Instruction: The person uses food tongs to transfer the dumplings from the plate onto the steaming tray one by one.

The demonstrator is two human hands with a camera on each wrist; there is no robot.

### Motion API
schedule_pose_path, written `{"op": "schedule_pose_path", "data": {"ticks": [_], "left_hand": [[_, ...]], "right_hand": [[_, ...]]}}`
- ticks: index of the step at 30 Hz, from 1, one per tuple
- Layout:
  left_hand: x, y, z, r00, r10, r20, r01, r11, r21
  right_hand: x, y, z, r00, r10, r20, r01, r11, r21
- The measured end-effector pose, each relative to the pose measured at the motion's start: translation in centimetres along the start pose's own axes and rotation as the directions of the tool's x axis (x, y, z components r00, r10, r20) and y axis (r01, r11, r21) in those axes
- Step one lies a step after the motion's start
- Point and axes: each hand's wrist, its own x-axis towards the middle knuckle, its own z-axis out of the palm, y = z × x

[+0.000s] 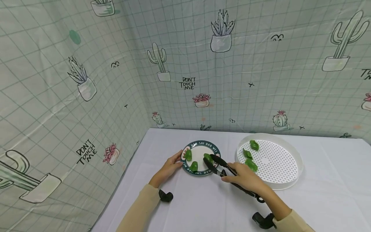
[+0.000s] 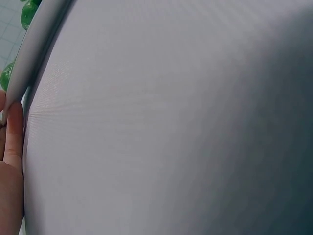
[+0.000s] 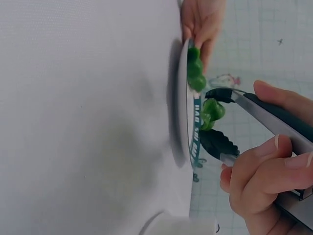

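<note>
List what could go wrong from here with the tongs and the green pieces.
The tongs sit open around a green piece over the plate, so a loose squeeze by the right hand might drop it or knock its neighbours. The left hand touches only the plate's rim; a push from the tongs could slide the plate on the smooth tablecloth.

left hand (image 2: 10,166) cut off at edge

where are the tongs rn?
Head view: tongs in the right hand, tips over the small plate, around a green piece, left of the white tray.
</note>
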Motion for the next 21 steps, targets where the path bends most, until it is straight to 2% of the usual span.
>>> {"op": "schedule_pose_path", "data": {"ticks": [5,13,21], "left_hand": [[0.6,-1.2,-0.4,1.000,-0.006,0.014,0.006,1.000,-0.008],[0.5,-0.9,-0.4,0.999,0.003,0.038,-0.003,1.000,-0.002],[0.4,-0.9,-0.4,1.000,-0.009,0.029,0.009,1.000,0.007]], "right_hand": [[-0.7,0.5,-0.8,1.000,0.016,-0.015,-0.016,0.999,0.038],[-3.2,1.8,-2.8,0.997,0.051,-0.058,-0.048,0.997,0.057],[-5.4,3.4,-4.4,0.990,0.093,-0.106,-0.093,0.996,0.001]]}}
